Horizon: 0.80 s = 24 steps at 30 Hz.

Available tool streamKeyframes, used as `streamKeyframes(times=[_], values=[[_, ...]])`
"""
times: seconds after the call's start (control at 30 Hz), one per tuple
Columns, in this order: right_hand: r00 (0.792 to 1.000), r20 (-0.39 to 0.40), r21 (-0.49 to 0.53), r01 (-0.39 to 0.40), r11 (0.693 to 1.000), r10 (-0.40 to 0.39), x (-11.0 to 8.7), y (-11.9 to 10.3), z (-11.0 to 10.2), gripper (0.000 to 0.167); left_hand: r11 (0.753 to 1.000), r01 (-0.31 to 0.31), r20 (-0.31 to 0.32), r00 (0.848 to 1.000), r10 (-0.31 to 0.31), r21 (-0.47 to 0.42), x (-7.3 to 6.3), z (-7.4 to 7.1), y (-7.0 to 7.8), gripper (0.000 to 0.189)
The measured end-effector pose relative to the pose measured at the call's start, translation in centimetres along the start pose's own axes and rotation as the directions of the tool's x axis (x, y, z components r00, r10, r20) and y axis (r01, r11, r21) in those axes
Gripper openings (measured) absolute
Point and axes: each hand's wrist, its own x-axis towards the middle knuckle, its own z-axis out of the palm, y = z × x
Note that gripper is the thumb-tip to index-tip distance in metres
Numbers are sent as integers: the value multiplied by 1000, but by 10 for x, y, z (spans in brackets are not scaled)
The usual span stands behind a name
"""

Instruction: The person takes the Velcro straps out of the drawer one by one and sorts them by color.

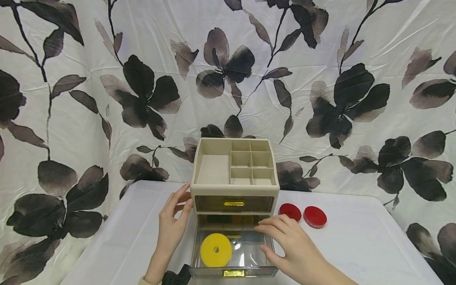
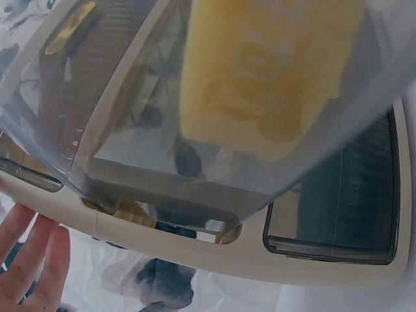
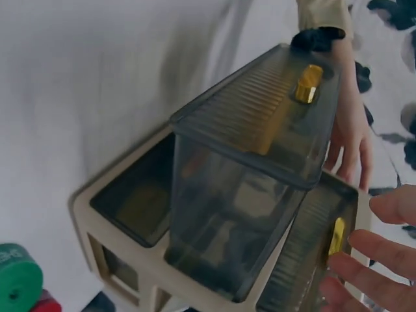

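A cream desktop organizer [image 1: 235, 190] has a smoky clear lower drawer [image 1: 249, 272] pulled out. In it, on the left, lies a yellow roll [image 1: 215, 250] with a small centre hole; the left wrist view shows pale lettering on the yellow roll [image 2: 253, 78] through the drawer wall. My left hand [image 1: 173, 219] rests against the organizer's left side, its fingers extended. My right hand [image 1: 288, 241] hovers over the drawer's right side, fingers spread and slightly bent, with nothing held. The upper drawer [image 1: 213, 204], with its gold handle, is closed.
Two red rolls [image 1: 315, 217] lie on the white table [image 1: 349, 237] right of the organizer. A green roll [image 3: 18, 279] shows in the right wrist view with red beside it. The organizer's top has several compartments [image 1: 241, 159]. A floral cloth [image 1: 270, 99] hangs behind.
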Motion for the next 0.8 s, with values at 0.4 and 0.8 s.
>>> streamKeyframes(times=[0.4, 0.8], values=[[979, 193, 43, 65, 997, -72, 30, -14, 0, 35, 1000, 1, 6, 1000, -1, -3, 0, -1, 0, 50], [930, 325, 30, 171, 985, -171, 57, -22, 8, 33, 1000, 9, 7, 1000, -9, -2, 0, -1, 1, 49]])
